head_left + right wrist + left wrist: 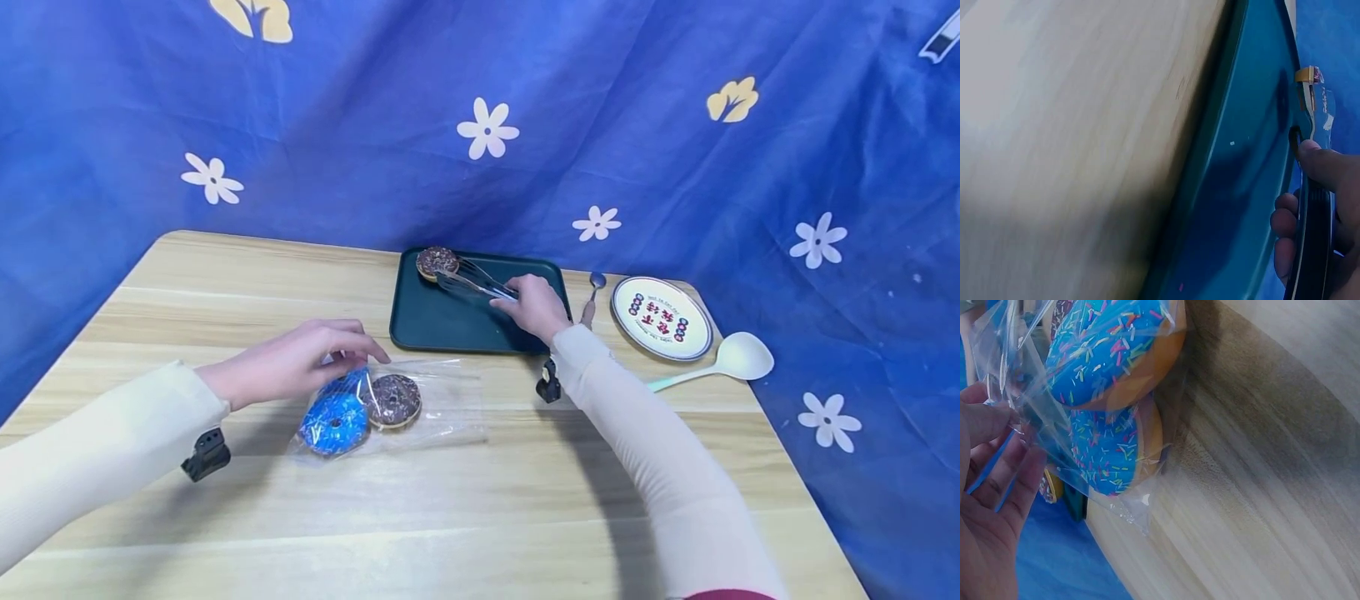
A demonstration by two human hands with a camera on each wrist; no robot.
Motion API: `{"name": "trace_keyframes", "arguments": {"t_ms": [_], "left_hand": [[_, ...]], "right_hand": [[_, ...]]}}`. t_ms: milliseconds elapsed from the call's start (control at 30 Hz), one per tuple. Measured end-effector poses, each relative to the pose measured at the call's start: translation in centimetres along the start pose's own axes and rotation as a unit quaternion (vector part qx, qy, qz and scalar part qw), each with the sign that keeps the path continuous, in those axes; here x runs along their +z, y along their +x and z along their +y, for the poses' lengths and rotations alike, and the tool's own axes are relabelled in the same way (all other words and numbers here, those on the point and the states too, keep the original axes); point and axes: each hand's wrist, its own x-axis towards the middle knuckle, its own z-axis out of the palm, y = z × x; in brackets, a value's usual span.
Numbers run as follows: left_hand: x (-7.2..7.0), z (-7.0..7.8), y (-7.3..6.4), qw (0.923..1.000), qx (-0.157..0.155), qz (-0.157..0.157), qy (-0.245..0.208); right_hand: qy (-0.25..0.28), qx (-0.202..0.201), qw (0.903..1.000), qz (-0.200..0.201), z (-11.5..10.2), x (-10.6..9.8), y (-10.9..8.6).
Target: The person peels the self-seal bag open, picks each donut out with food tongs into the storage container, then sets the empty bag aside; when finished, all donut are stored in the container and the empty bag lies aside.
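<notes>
A clear plastic bag (450,408) lies on the table, holding two blue sprinkled donuts (334,423) and a chocolate donut (393,401). My left hand (318,354) is over its upper left part; in the left wrist view, thumb and fingertips pinch the film beside the blue donuts (1107,353). My right hand (536,307) grips metal tongs (487,287) with a black handle, above the dark green tray (420,325). Their tips reach another chocolate donut (437,262) in the tray's far left corner. Whether they clamp it, I cannot tell.
Right of the tray lie a small spoon (597,281) with a brown handle, a white plate (660,292) with red writing, and a white ladle (742,357) with a pale green handle. A blue flowered cloth (360,167) hangs behind the wooden table (225,283).
</notes>
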Motion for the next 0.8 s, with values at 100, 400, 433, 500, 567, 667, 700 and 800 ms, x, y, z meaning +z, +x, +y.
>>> {"name": "trace_keyframes", "arguments": {"t_ms": [100, 400, 433, 500, 567, 667, 700, 800], "left_hand": [[0.1, -0.1, -0.3, 1.0000, 0.004, 0.006, 0.004], [0.1, -0.1, -0.3, 0.9998, 0.011, 0.013, 0.006], [0.1, -0.1, -0.3, 0.9998, 0.011, 0.012, 0.006], [0.1, -0.1, -0.3, 0.9999, 0.011, 0.012, 0.006], [0.1, -0.1, -0.3, 0.9998, 0.013, 0.013, 0.006], [0.1, -0.1, -0.2, 0.9997, 0.017, 0.016, 0.007], [0.1, -0.1, -0.2, 0.9997, 0.017, 0.016, 0.007], [0.1, -0.1, -0.1, 0.9997, 0.017, 0.016, 0.009]], "right_hand": [[0.002, 0.007, 0.9999, -0.008, -0.3, 0.3, 0.3], [0.001, 0.017, 0.9998, -0.011, -0.1, 0.2, 0.1], [0.002, 0.017, 0.9998, -0.011, -0.1, 0.2, 0.1], [0.003, 0.019, 0.9997, -0.012, 0.0, 0.2, 0.1], [0.008, 0.022, 0.9997, -0.012, 0.1, 0.1, 0.1], [0.015, 0.024, 0.9994, -0.018, 0.3, 0.1, 0.0], [0.017, 0.023, 0.9994, -0.021, 0.4, 0.0, 0.0], [0.021, 0.012, 0.9992, -0.031, 0.8, -0.2, -0.1]]}}
